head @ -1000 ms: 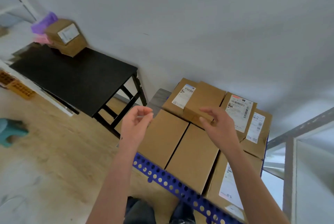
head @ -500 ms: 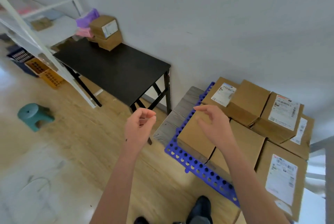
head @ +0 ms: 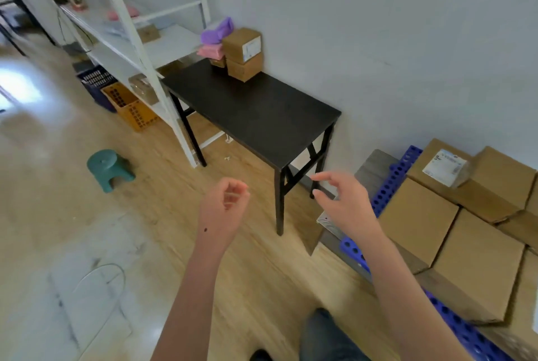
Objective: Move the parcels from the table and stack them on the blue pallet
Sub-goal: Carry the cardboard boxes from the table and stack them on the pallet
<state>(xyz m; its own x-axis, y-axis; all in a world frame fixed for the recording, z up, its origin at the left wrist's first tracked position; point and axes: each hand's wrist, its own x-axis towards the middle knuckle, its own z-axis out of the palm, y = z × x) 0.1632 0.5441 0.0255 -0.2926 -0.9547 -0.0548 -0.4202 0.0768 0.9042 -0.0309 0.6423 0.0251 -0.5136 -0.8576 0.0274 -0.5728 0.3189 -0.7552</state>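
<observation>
A black table (head: 256, 116) stands against the wall. At its far end two brown parcels are stacked, the upper parcel (head: 241, 45) with a white label on the lower parcel (head: 244, 69), beside pink and purple soft packs (head: 214, 40). At the right the blue pallet (head: 390, 186) carries several brown parcels (head: 480, 261). My left hand (head: 224, 209) hovers over the floor with fingers loosely curled and holds nothing. My right hand (head: 343, 200) is open with fingers spread, empty, near the table's front leg and the pallet's corner.
A white shelf rack (head: 139, 40) stands left of the table, with a blue crate (head: 96, 84) and an orange crate (head: 131, 110) under it. A teal stool (head: 109, 168) is on the wooden floor. My legs and shoe show at the bottom.
My view has swung left from the pallet toward the table. Both empty hands have come away from the stacked parcels and now hang over the floor between pallet and table.
</observation>
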